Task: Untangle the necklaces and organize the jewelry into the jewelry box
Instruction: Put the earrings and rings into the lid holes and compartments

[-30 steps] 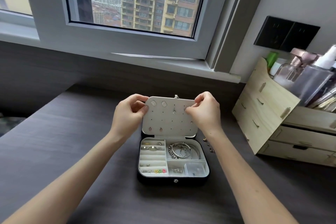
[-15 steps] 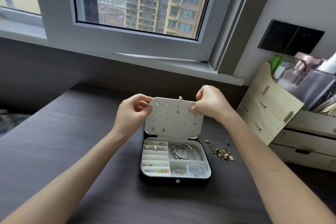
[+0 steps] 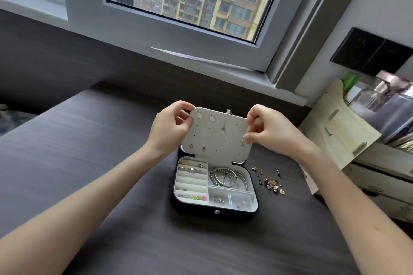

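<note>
A small dark jewelry box stands open on the dark table, its white compartments holding rings, coloured studs and silver bangles. Its white perforated earring panel stands upright with several earrings pinned in it. My left hand grips the panel's upper left edge between thumb and fingers. My right hand is at the panel's right edge, thumb and forefinger pinching a small earring against a hole there. A heap of loose gold and silver earrings lies on the table just right of the box.
A pale wooden drawer organizer with bottles and cosmetics stands at the right, close to my right forearm. A window sill and dark wall panel run behind the table. Black wall sockets sit above the organizer.
The camera view has shifted, bringing the loose earrings beside the box into sight. My right hand has slid from the panel's top right corner down its right edge. My left hand keeps its grip.
</note>
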Demonstrator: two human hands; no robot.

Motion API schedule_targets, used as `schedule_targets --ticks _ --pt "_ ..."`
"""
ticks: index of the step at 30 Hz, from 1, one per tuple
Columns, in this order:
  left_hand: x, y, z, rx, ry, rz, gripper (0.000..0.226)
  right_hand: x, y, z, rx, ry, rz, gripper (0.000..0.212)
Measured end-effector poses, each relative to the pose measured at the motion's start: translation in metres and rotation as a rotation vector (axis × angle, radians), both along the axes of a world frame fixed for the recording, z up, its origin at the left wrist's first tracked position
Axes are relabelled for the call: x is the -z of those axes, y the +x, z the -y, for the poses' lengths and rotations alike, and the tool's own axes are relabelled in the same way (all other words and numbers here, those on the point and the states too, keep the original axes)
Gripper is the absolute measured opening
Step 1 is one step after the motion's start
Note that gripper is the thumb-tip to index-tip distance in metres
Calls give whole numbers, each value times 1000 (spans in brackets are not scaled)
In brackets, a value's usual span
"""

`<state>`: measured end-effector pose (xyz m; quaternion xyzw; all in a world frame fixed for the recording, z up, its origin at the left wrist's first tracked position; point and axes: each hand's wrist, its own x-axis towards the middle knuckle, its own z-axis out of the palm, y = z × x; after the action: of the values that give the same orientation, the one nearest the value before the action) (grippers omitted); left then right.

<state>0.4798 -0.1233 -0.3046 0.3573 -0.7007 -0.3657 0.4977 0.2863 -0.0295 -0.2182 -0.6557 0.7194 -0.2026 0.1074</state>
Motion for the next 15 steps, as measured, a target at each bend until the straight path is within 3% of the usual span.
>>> schedule_targets --ticks 8,15 --pt "0 -2 -4 -42 -21 13 13 10 2 21 119 -124 -106 27" --pt "1 -3 -4 -55 -23 -8 15 17 7 31 247 -238 4 27"
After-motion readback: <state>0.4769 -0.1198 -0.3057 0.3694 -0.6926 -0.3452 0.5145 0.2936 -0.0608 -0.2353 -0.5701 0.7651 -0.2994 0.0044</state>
